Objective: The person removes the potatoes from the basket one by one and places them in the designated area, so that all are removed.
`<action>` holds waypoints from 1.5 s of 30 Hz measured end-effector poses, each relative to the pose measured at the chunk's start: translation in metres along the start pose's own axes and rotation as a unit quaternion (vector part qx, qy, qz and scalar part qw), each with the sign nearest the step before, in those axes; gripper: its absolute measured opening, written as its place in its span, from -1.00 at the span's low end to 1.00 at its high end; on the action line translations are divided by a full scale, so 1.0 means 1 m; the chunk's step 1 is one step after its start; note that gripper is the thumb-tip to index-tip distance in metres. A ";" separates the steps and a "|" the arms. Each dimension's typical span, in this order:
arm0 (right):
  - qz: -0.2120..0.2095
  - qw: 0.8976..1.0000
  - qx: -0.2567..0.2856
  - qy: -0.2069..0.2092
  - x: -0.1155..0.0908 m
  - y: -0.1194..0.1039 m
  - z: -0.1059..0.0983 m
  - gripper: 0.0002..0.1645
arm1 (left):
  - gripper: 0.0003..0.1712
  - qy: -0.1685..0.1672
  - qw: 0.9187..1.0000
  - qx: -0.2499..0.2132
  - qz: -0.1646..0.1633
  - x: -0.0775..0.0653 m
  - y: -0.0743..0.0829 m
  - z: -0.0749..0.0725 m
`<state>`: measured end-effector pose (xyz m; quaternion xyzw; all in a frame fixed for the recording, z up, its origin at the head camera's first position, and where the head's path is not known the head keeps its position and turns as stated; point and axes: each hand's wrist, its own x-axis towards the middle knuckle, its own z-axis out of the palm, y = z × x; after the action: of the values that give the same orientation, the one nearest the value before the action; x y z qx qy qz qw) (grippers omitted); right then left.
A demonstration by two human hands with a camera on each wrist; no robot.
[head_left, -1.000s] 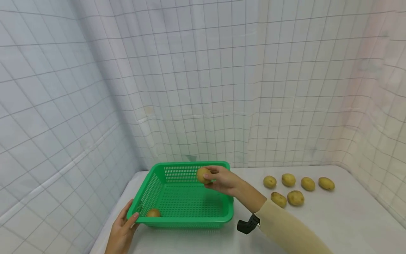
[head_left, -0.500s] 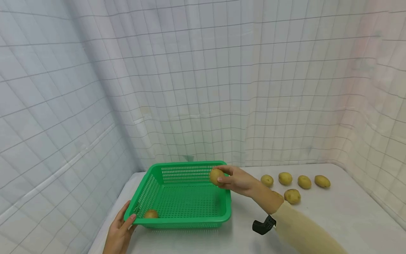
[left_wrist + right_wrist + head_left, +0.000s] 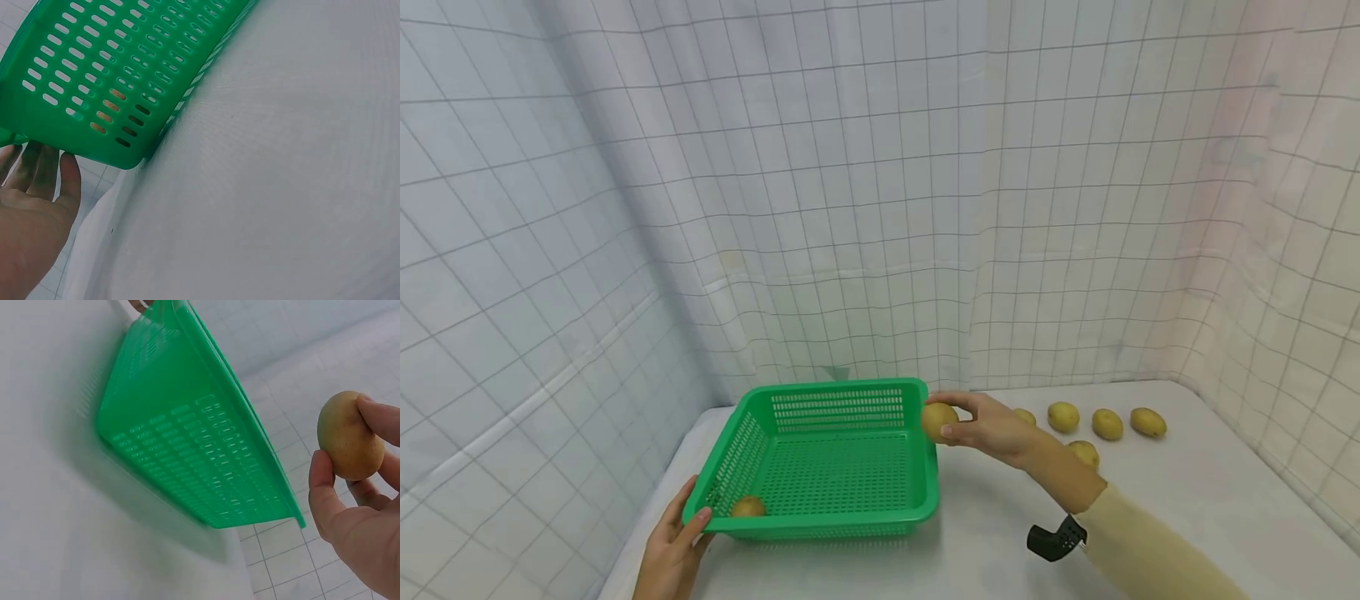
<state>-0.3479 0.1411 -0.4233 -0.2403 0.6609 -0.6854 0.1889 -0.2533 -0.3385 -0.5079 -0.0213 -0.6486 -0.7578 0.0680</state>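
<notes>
A potato (image 3: 937,422) is pinched between the thumb and fingers of my right hand (image 3: 996,429), at the right rim of a green plastic basket (image 3: 820,525). In the right wrist view the held potato (image 3: 350,436) is apart from the basket's side wall (image 3: 206,444). My left hand (image 3: 672,542) grips the basket's near left corner, thumb over the rim. From the left wrist view, its fingers (image 3: 45,172) touch the rim. One potato (image 3: 748,507) lies inside the basket, by the near left corner, partly hidden by the front rim.
Several potatoes (image 3: 1107,425) lie on the white table (image 3: 1157,483) to the right, some partly covered by my right arm. A black device (image 3: 1057,540) sits at my right wrist. White gridded sheets (image 3: 865,208) rise behind the table and on both sides.
My right hand has carried the potato rightward, from over the basket to its right rim. My left hand keeps its grip on the corner. The whole view has shifted slightly.
</notes>
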 end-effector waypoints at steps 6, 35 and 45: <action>0.027 0.992 -0.111 0.062 -0.025 0.002 -0.012 -0.37 | -0.09 0.005 1.000 -0.013 0.002 0.000 -0.001 0.002; 0.031 0.956 -0.074 0.284 -0.184 0.051 -0.099 -0.18 | -0.04 0.016 0.999 -0.048 -0.010 0.003 -0.007 -0.011; 0.046 0.934 -0.013 0.354 -0.212 0.075 -0.129 -0.34 | -0.05 0.009 0.999 -0.045 -0.008 0.006 -0.010 -0.009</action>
<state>-0.2542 0.3645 -0.5163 0.0462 0.7045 -0.7076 -0.0288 -0.2599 -0.3463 -0.5188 -0.0123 -0.6134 -0.7869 0.0666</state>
